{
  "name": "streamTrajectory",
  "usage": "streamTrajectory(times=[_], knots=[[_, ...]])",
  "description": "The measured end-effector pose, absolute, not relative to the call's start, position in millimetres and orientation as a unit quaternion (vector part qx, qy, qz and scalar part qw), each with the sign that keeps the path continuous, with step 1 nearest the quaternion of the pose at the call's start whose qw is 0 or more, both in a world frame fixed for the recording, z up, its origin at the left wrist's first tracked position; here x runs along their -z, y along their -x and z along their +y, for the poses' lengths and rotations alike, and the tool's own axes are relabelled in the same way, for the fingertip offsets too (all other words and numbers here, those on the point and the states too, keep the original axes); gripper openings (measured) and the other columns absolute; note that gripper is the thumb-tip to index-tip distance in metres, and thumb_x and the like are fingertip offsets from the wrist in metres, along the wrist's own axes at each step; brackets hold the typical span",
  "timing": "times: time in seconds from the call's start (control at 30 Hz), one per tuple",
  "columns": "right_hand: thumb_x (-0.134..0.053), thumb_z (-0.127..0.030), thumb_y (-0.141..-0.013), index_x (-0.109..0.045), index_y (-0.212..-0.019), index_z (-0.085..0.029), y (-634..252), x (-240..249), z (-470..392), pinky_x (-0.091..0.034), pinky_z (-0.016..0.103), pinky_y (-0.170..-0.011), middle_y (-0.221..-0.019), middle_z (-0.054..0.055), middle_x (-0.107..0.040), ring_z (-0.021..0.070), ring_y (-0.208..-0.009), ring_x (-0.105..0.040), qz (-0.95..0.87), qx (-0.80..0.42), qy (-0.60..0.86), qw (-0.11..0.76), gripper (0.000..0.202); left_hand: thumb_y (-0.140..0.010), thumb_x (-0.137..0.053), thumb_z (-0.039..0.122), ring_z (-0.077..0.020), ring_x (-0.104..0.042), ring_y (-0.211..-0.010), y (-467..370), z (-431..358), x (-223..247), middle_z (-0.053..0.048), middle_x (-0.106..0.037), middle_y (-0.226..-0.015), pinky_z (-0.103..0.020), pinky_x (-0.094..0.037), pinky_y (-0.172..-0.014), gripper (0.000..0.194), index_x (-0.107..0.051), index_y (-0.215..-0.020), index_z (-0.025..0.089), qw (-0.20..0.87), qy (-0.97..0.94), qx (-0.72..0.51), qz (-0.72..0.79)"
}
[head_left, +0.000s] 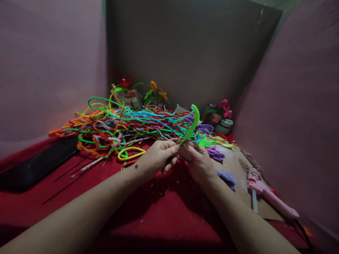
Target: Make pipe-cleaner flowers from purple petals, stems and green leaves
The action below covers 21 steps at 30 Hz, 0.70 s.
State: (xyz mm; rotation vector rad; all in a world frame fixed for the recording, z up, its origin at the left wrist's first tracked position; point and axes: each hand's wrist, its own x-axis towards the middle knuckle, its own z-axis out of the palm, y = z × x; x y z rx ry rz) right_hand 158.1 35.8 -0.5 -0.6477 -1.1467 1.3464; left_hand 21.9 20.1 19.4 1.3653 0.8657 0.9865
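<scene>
Both hands meet over the red cloth, just in front of a heap of pipe cleaners (148,121). Between my left hand (162,154) and my right hand (197,158), a bright green pipe-cleaner leaf (194,123) stands up and curves at its tip. My left thumb and fingers pinch its lower end. The right fingers close around the same end from the other side, and they hide its base. Beside my right hand lie green leaf pieces (208,141) and purple pipe-cleaner petals (215,153).
A pink glue gun (272,197) with a cord lies on cardboard (239,180) at the right. A black tray-like object (39,162) and thin dark sticks (66,190) are at the left. Pipe-cleaner flowers (153,90) and a small jar (224,126) stand behind the heap.
</scene>
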Motion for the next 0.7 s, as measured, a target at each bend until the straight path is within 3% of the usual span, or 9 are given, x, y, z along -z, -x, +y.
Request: streamTrajectory(times=[0.13,0.2,0.43,0.7], knots=[[-0.071,-0.022,-0.066,-0.066,-0.064,-0.018,-157.3,3.4,37.1,-0.037,0.023,-0.054,-0.058,-0.004,-0.054,0.0078,-0.053,-0.043,-0.461,-0.588,0.273,0.606,0.007,-0.081,-0.051,0.027,-0.0098,-0.046,-0.053,-25.8,16.0,-13.4,0.003,-0.052,-0.059,-0.021,-0.034,-0.053,0.014,-0.054,-0.069,0.018,0.23,-0.714,-0.467,0.469],[-0.072,-0.02,-0.065,-0.068,-0.065,-0.018,-156.5,3.8,36.4,-0.037,0.023,-0.054,-0.06,-0.004,-0.057,0.0077,-0.054,-0.045,-0.455,-0.581,0.28,0.614,0.004,-0.082,-0.05,0.026,-0.0113,-0.048,-0.058,-25.5,15.3,-10.6,0.001,-0.055,-0.064,-0.022,-0.034,-0.058,0.012,-0.054,-0.073,0.019,0.148,-0.742,-0.443,0.481],[-0.07,-0.023,-0.066,-0.071,-0.07,-0.02,-154.5,8.1,33.6,-0.041,0.027,-0.062,-0.065,-0.002,-0.065,0.0111,-0.058,-0.052,-0.458,-0.571,0.29,0.616,0.005,-0.082,-0.049,0.026,-0.019,-0.059,-0.083,-25.1,14.4,-7.5,-0.006,-0.063,-0.089,-0.024,-0.041,-0.067,0.016,-0.056,-0.096,0.021,0.082,-0.771,-0.4,0.489],[-0.07,-0.024,-0.066,-0.07,-0.073,-0.019,-150.5,5.3,32.0,-0.038,0.025,-0.062,-0.07,-0.002,-0.064,0.0103,-0.061,-0.049,-0.455,-0.57,0.304,0.613,0.009,-0.087,-0.038,0.021,-0.0201,-0.06,-0.08,-25.4,14.1,-3.7,-0.008,-0.063,-0.087,-0.025,-0.041,-0.066,0.022,-0.055,-0.1,0.02,0.015,-0.779,-0.346,0.523]])
